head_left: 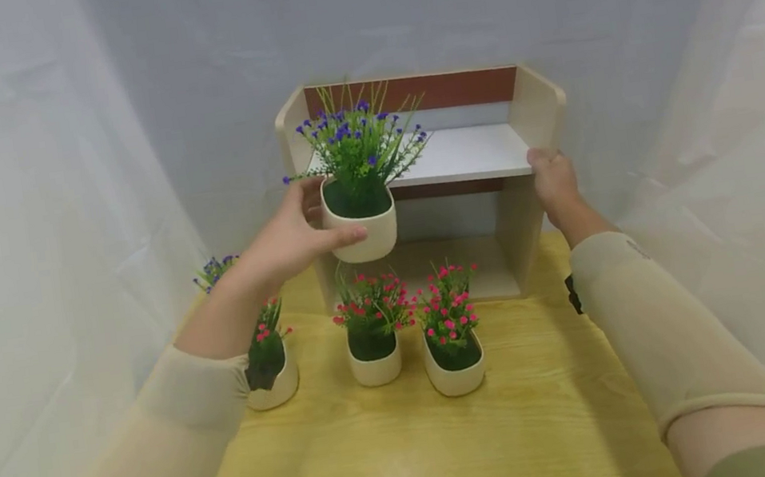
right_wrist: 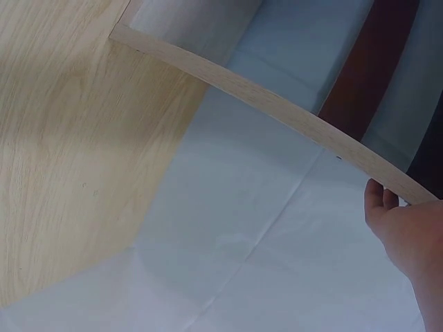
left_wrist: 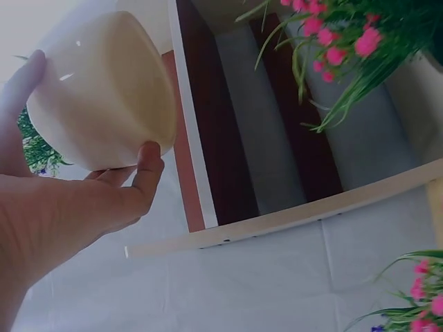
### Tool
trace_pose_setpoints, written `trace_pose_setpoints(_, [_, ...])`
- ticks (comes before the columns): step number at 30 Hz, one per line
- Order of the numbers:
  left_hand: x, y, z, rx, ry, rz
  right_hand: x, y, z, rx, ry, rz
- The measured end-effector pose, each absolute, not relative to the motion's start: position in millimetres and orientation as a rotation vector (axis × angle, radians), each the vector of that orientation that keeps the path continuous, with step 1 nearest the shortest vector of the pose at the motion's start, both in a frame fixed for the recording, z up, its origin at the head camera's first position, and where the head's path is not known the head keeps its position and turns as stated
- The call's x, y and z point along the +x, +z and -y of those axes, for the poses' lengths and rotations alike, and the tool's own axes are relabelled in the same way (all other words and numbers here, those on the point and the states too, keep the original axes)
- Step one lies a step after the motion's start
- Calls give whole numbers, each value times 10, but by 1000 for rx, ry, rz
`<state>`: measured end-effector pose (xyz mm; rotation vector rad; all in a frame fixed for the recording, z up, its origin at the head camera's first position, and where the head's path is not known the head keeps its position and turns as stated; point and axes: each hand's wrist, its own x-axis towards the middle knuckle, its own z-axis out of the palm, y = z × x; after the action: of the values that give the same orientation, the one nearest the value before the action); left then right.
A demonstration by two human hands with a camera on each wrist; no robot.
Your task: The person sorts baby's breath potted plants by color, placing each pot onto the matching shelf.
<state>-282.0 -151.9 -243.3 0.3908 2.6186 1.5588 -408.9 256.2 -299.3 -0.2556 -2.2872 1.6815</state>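
Note:
My left hand [head_left: 282,244] grips a potted plant with purple flowers [head_left: 366,236] by its cream pot, thumb on the near side and fingers at the far side. In the left wrist view the pot's underside [left_wrist: 142,83] shows, raised level with the upper board of a small wooden shelf [head_left: 480,149]. My right hand [head_left: 555,182] holds the front edge of the shelf's right side panel, near the upper board. Its fingers [right_wrist: 374,197] curl against the panel's outer face in the right wrist view.
On the wooden table [head_left: 395,446] stand a middle pink-flowered pot [head_left: 376,368] and a right pink-flowered pot [head_left: 456,378], in front of the shelf. Another pot [head_left: 278,385] is partly behind my left forearm, with purple flowers [head_left: 216,270] beyond. White sheeting [head_left: 396,11] surrounds the table.

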Motion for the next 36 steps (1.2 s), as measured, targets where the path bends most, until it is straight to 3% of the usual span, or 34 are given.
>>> trace_pose_setpoints(11, [-3251, -2227, 1387, 490, 1676, -2597, -4105, -3023, -2543, -229, 1679, 2279])
trace_pose_setpoints(20, [-3567, -2310, 1310, 452, 1747, -2618, -4074, -3078, -2557, -245, 1693, 2251])
trace_pose_setpoints(36, [-3795, -2307, 1273, 394, 1709, -2769, -4120, -3072, -2540, -205, 1706, 2188])
